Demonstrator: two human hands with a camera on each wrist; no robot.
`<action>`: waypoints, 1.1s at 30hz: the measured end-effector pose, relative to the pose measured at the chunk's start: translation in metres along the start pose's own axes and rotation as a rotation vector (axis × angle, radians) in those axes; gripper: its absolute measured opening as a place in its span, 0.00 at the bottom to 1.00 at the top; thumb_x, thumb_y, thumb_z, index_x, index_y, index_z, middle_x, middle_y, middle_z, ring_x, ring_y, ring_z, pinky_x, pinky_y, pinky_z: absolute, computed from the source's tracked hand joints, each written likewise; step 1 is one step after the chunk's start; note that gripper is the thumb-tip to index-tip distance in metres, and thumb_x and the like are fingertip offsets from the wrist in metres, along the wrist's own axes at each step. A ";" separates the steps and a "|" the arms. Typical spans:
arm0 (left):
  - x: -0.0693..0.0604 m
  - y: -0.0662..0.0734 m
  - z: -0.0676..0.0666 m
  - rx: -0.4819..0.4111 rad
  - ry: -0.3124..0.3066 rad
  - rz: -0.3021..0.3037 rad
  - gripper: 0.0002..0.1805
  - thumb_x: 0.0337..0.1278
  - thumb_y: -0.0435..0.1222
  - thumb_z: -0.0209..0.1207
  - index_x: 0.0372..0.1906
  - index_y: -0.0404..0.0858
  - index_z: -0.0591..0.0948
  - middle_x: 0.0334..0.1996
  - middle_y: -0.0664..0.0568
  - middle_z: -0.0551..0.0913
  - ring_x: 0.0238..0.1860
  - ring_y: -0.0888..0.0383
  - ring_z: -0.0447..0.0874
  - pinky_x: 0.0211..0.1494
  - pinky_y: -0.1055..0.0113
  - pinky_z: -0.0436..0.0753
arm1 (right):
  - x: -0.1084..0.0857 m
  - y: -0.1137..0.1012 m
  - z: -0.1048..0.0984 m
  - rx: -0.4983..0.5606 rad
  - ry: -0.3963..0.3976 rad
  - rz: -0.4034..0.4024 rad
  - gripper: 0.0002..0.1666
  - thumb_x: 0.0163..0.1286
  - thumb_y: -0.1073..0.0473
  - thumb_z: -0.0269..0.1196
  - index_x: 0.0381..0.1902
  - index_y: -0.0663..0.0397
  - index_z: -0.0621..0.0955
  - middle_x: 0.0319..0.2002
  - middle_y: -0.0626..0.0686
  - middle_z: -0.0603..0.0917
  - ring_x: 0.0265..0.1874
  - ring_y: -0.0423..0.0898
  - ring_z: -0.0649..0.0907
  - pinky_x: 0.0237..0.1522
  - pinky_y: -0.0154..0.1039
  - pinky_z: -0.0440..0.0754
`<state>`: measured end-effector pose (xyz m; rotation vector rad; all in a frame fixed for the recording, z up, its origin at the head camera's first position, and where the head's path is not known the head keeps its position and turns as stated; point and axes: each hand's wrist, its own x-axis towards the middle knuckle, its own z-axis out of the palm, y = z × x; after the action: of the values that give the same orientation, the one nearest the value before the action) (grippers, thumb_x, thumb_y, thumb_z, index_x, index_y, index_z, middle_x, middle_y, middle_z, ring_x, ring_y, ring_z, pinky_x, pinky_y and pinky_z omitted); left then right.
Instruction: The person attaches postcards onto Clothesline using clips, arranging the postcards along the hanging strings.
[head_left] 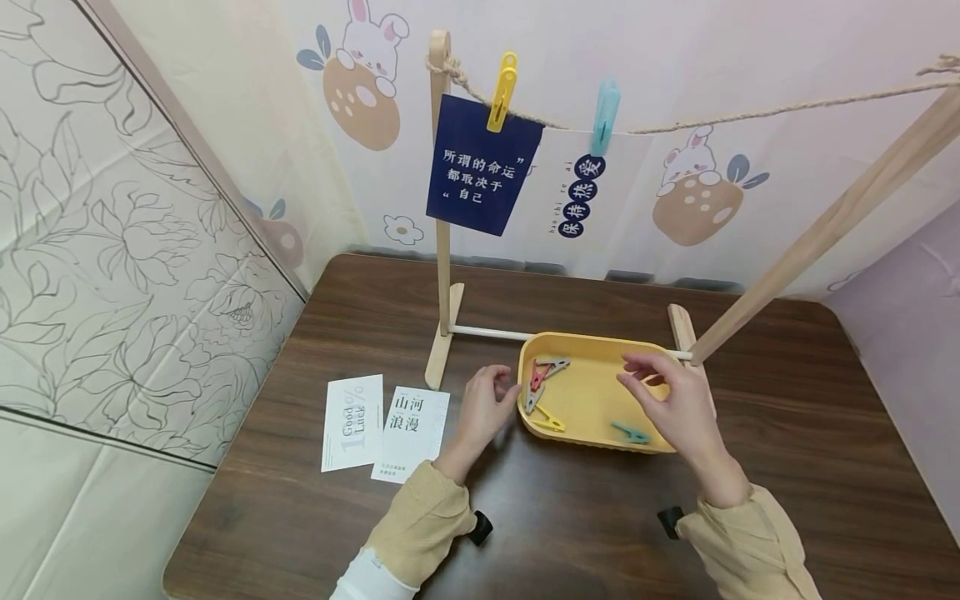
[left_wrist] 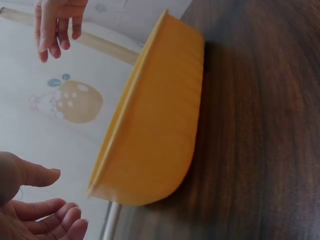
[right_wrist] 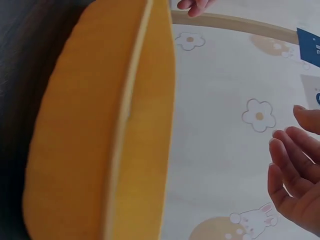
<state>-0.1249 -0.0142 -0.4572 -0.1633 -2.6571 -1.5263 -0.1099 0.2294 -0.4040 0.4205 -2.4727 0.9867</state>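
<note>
Green clip (head_left: 632, 433) seen in yellow tray (head_left: 588, 383), near side, long axis roughly left-right, set nearward of the fingertips of right hand (head_left: 675, 408), the closer hand: thumb and fingers parted, nothing gripped. Left hand (head_left: 480, 412) held just beside left rim, fingers loose, nothing held. Other clips (head_left: 537, 377) bunched at left end, overlaps unclear. Tray's right end partly covered; clips hidden by walls in wrist views.

Between the hands (head_left: 483, 410) (head_left: 678, 404), the yellow oblong plastic tray (head_left: 592, 393) looks smooth. Under them, the dark brown worktop (head_left: 562, 521) shows wood grain with a soft sheen. Beyond them, the thin beige rope (head_left: 678, 127) looks rough; to their left, white rectangular cards (head_left: 352, 423) look like matt paper.
</note>
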 end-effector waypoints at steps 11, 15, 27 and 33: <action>-0.003 -0.013 0.009 -0.023 -0.043 -0.024 0.15 0.57 0.29 0.63 0.47 0.23 0.80 0.34 0.38 0.85 0.30 0.51 0.82 0.34 0.71 0.79 | -0.011 0.013 -0.003 -0.101 -0.271 0.094 0.17 0.56 0.68 0.71 0.44 0.68 0.83 0.38 0.61 0.87 0.33 0.54 0.83 0.34 0.44 0.82; -0.004 -0.014 0.011 -0.051 -0.068 -0.064 0.15 0.58 0.29 0.63 0.47 0.23 0.80 0.33 0.39 0.85 0.29 0.54 0.81 0.32 0.72 0.79 | -0.013 0.021 -0.002 -0.108 -0.375 0.131 0.19 0.58 0.67 0.70 0.46 0.70 0.81 0.40 0.63 0.85 0.36 0.55 0.83 0.35 0.48 0.82; -0.006 -0.014 0.015 -0.118 -0.095 -0.136 0.13 0.57 0.28 0.63 0.46 0.24 0.80 0.30 0.40 0.85 0.24 0.59 0.79 0.26 0.75 0.76 | -0.020 0.047 0.006 -0.136 -0.538 0.158 0.21 0.58 0.66 0.70 0.47 0.73 0.80 0.40 0.65 0.85 0.35 0.56 0.83 0.37 0.50 0.82; -0.005 -0.016 0.018 -0.138 -0.089 -0.152 0.12 0.57 0.27 0.63 0.45 0.24 0.80 0.27 0.41 0.84 0.22 0.59 0.78 0.22 0.76 0.76 | -0.020 0.053 0.007 -0.141 -0.611 0.170 0.22 0.55 0.65 0.71 0.46 0.72 0.80 0.40 0.65 0.85 0.34 0.55 0.83 0.35 0.48 0.82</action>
<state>-0.1217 -0.0070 -0.4805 -0.0387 -2.6862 -1.7901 -0.1172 0.2637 -0.4488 0.5341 -3.1480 0.8244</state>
